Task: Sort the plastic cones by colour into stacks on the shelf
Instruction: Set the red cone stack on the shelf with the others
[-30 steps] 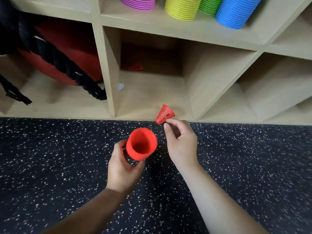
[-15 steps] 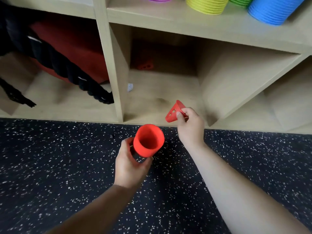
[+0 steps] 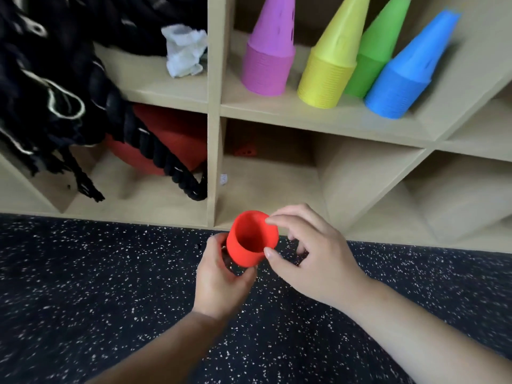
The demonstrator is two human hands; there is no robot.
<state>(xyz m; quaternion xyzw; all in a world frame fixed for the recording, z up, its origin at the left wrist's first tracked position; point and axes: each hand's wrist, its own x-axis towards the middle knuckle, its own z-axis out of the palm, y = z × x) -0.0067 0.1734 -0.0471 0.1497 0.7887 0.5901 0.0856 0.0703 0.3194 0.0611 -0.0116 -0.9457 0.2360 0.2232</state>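
My left hand (image 3: 219, 284) grips a red cone stack (image 3: 250, 242) from below, its open base turned toward me. My right hand (image 3: 313, 259) pinches the rim of that stack between forefinger and thumb. No separate red cone shows in the right hand. On the wooden shelf (image 3: 318, 117) above stand a purple stack (image 3: 270, 54), a yellow stack (image 3: 329, 65), a green stack (image 3: 376, 51) and a blue stack (image 3: 401, 76). A small red cone (image 3: 245, 151) lies at the back of the lower cubby.
Black ropes (image 3: 55, 92) hang over the left cubbies in front of a red ball (image 3: 171, 139). A crumpled white cloth (image 3: 184, 51) lies on the upper left shelf. Black speckled floor (image 3: 83, 286) runs up to the shelf's front edge.
The right hand brought its single red cone from near the lower cubby to the stack in my left hand, and it no longer shows apart. My view tilted up, revealing the coloured stacks.
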